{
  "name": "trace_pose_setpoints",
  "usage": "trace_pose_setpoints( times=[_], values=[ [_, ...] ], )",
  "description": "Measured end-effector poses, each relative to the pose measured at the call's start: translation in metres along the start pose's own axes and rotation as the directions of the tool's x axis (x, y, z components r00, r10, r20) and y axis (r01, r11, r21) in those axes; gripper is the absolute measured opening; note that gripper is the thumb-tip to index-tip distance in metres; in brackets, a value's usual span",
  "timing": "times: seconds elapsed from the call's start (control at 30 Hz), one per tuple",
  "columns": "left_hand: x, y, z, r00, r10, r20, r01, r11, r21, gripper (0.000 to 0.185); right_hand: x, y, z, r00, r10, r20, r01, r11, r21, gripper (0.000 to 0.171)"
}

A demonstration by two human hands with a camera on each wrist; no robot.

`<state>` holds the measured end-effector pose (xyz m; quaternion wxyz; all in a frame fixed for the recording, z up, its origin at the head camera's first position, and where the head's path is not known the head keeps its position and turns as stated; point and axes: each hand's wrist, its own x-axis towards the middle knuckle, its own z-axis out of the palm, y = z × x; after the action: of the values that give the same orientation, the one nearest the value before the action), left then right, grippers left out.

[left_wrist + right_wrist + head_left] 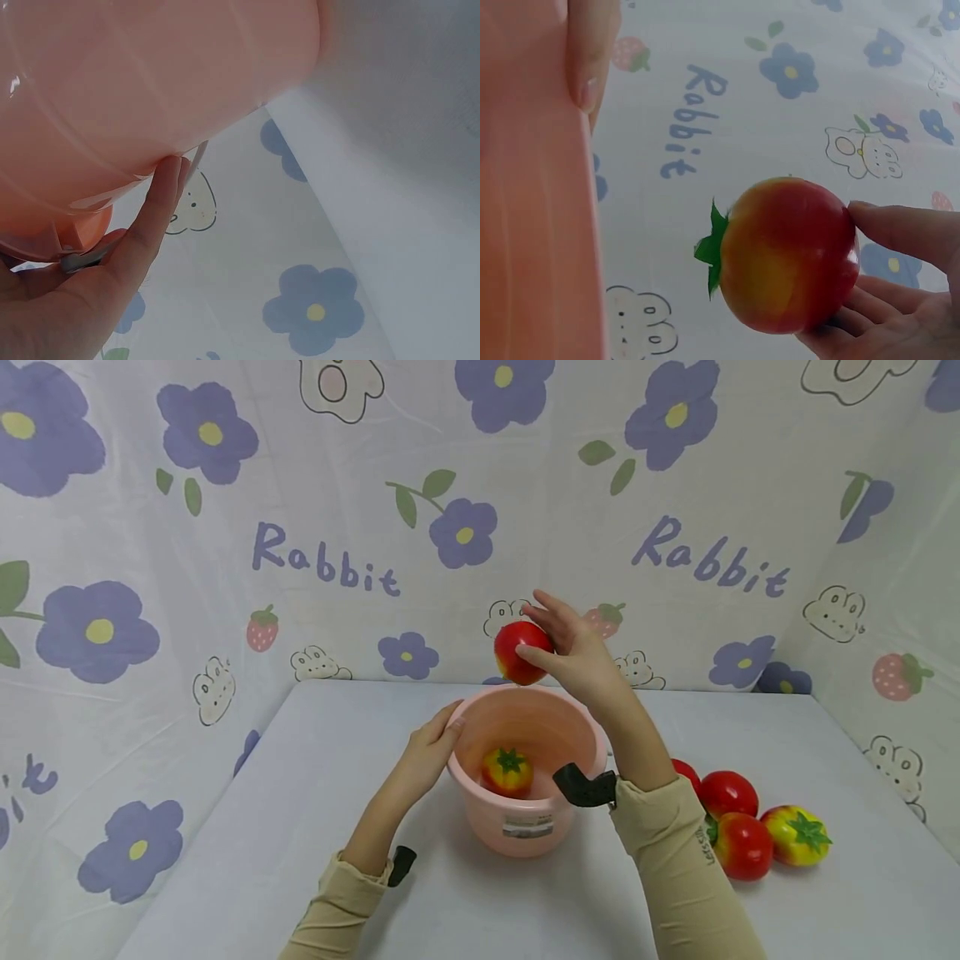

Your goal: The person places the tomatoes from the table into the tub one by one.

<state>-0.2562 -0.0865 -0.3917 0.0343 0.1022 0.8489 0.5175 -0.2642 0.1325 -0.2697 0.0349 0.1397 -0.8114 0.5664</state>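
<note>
A pink plastic bucket (525, 835) stands on the table with its mouth tilted toward me. My left hand (433, 747) grips its left rim, thumb on the rim and fingers along the outer wall (150, 75). Above the far part of the rim, my right hand (573, 652) holds a red and yellow tomato (517, 652) between thumb and fingers. In the right wrist view that tomato (791, 255) has its green star-shaped stem end facing the bucket wall (540, 225). Another tomato (504, 774) sits on the bucket's floor, green top up.
Right of the bucket lie several more tomatoes (729, 795), partly hidden by my right sleeve (675, 852). One of them, a yellower tomato (797, 837), lies farthest right. A white curtain (465, 443) with flowers and rabbits hangs behind the white table (300, 827).
</note>
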Motion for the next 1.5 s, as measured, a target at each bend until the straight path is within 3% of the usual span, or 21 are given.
trace_pose_setpoints(
  times=[0.27,1.0,1.5],
  values=[
    [0.000,-0.001,0.001,1.000,0.006,0.003,-0.006,1.000,-0.009,0.052,-0.001,0.001,0.000,1.000,0.000,0.020,0.001,0.999,-0.049,0.072],
    [0.002,-0.003,0.000,0.999,0.032,-0.008,-0.032,0.999,0.001,0.052,-0.005,0.009,-0.010,0.999,0.033,-0.024,-0.034,0.999,-0.041,0.071],
    [0.001,-0.002,0.000,0.999,0.032,-0.009,-0.032,0.999,0.002,0.051,-0.008,0.011,-0.009,1.000,0.028,-0.004,-0.028,0.998,-0.054,0.073]
  ],
)
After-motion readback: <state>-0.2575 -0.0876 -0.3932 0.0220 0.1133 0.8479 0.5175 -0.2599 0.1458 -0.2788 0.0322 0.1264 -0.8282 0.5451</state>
